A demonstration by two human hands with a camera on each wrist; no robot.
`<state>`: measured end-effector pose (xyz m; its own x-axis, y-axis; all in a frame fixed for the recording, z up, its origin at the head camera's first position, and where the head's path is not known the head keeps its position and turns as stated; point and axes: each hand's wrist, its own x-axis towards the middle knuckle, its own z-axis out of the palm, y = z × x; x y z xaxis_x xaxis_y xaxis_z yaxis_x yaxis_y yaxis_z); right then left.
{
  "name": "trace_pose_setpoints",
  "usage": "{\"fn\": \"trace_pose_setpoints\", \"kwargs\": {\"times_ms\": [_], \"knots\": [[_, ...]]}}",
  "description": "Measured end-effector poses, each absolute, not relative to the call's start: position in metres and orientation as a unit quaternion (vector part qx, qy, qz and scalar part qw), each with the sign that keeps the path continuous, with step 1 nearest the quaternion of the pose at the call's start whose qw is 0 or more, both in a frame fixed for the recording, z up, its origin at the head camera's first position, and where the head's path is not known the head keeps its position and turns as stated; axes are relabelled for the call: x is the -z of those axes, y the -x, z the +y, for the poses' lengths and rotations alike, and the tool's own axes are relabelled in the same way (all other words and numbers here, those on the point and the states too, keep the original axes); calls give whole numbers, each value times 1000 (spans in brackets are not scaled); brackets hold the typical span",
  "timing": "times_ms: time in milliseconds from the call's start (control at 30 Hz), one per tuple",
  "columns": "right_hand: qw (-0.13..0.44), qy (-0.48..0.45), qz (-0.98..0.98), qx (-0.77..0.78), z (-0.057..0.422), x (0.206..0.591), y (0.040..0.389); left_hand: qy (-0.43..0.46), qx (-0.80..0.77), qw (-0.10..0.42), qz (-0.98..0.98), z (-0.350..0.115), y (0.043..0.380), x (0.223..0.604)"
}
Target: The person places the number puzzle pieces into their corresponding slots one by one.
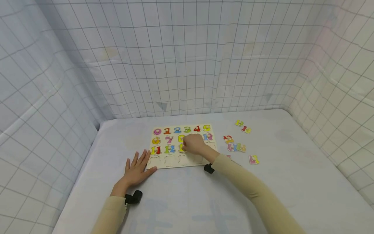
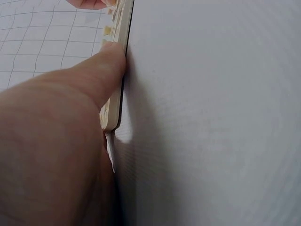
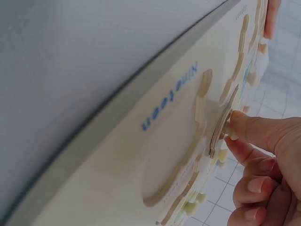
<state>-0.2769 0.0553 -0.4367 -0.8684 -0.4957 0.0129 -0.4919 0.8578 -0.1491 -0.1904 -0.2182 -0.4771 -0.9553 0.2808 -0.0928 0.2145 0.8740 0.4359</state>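
Note:
A wooden number puzzle board (image 1: pixel 173 161) lies on the white table, its upper rows filled with coloured number pieces. My right hand (image 1: pixel 193 144) is over its third row. In the right wrist view, thumb and a finger pinch the small knob of a number piece (image 3: pixel 220 127), tilted against the board above the "Nineteen" recess. From the head, only a yellow digit (image 1: pixel 181 148) shows beside that hand. My left hand (image 1: pixel 136 172) lies flat with fingers spread at the board's left front corner. Its thumb (image 2: pixel 110 61) rests on the board's edge in the left wrist view.
Several loose number pieces lie right of the board: a green and yellow one (image 1: pixel 239 123), a red and yellow one (image 1: pixel 246 130), a red and orange one (image 1: pixel 228 139), a pink and yellow one (image 1: pixel 254 159). Gridded white curtains (image 1: pixel 187 65) stand behind and at both sides.

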Motion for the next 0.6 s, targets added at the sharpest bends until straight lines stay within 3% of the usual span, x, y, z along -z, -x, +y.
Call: {"fn": "trace_pose_setpoints", "kwargs": {"times_ms": [600], "knots": [[10, 247, 967, 53, 50, 446, 281, -128, -216, 82, 964, -219, 192, 477]]}}
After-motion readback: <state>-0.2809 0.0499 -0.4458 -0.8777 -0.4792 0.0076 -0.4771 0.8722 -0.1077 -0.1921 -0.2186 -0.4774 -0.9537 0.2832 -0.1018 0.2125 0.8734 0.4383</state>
